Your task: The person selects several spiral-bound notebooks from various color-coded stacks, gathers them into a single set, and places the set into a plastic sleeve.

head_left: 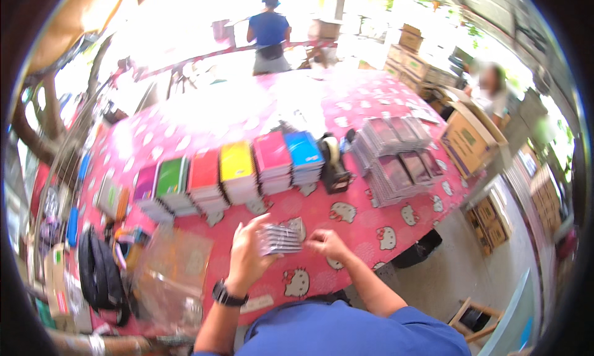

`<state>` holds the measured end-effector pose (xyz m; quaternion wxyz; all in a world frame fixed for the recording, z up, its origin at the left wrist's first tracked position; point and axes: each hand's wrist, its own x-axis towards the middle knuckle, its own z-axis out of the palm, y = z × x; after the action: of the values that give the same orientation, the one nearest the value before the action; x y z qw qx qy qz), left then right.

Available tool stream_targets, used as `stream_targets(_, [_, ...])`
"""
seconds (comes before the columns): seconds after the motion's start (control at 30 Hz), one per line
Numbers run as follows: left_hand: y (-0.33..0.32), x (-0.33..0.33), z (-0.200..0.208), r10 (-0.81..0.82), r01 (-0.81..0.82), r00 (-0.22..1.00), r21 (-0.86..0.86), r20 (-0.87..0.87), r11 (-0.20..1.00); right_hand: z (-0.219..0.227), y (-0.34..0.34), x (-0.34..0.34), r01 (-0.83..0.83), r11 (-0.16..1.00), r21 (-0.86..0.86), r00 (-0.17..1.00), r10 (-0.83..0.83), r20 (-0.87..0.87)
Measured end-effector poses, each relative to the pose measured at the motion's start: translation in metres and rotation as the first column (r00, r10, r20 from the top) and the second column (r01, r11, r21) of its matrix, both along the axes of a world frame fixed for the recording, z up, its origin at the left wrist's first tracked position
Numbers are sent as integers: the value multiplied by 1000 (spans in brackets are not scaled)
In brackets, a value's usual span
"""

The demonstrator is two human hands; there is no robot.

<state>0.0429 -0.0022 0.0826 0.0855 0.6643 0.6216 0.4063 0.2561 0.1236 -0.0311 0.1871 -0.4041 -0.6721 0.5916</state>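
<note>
My left hand (247,248), with a black watch on the wrist, grips a small wrapped pack of spiral notebooks (283,240) from its left side. Clear plastic glints at the pack's far right corner. Just right of the pack is my right hand (329,244), its fingers curled together; whatever they may pinch is too small to make out. Beyond my hands runs a row of notebook stacks: purple (146,181), green (172,175), red (205,169), yellow (237,160), pink (272,152) and blue (301,148).
A black tape dispenser (335,167) stands beside the blue stack. Wrapped notebook packs (396,161) are piled to its right on the pink tablecloth (346,232). Clear plastic bags (170,269) and a black bag (99,272) lie left. A cardboard box (467,139) and two people are farther off.
</note>
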Motion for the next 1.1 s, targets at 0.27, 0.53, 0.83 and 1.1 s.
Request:
stream_targets(0.27, [-31, -10, -76, -83, 237, 398, -15, 913, 971, 37, -49, -35, -218, 961, -172, 796, 73, -601])
stream_targets(0.53, [-40, 7, -55, -133, 73, 706, 115, 696, 991, 46, -49, -51, -462, 884, 71, 654, 394, -646])
stream_targets(0.83, [-34, -7, -72, -35, -37, 681, 82, 732, 996, 20, -56, -51, -458, 889, 17, 713, 378, -591])
stream_targets(1.1, [-34, -11, -29, -289, -83, 454, 363, 843, 928, 4, -47, -63, -344, 929, 140, 795, 367, -483])
